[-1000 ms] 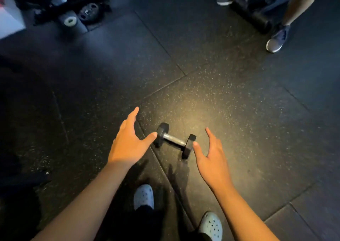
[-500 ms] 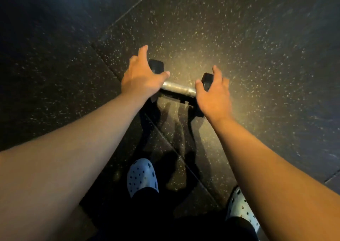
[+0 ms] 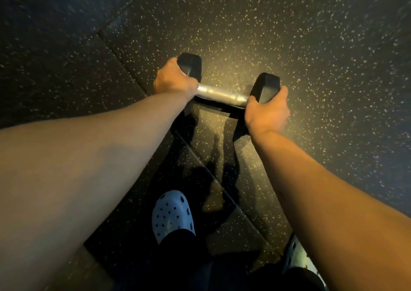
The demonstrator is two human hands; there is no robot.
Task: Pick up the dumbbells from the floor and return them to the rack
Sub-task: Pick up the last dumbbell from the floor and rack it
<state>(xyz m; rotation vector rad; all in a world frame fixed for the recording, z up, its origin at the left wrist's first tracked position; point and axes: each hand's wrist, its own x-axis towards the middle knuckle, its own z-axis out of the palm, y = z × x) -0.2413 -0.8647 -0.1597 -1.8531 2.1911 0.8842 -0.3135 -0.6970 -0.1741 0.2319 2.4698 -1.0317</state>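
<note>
A small dumbbell (image 3: pixel 222 93) with black hexagonal heads and a silver knurled handle lies across the dark speckled rubber floor, just in front of me. My left hand (image 3: pixel 172 82) is closed around its left head. My right hand (image 3: pixel 266 110) is closed around the near side of its right head. The handle between the hands is bare. The undersides of both heads and my fingertips are hidden. No rack is in view.
My left foot in a pale perforated clog (image 3: pixel 172 215) stands just behind the dumbbell, and the other clog (image 3: pixel 298 257) shows at the lower right. Seams between floor mats (image 3: pixel 124 57) run diagonally under the dumbbell. Speckled floor stretches all round.
Both hands came down from hovering open above the dumbbell and closed on its two heads. The view dropped closer to the floor; the other person and the gear at the top left the frame.
</note>
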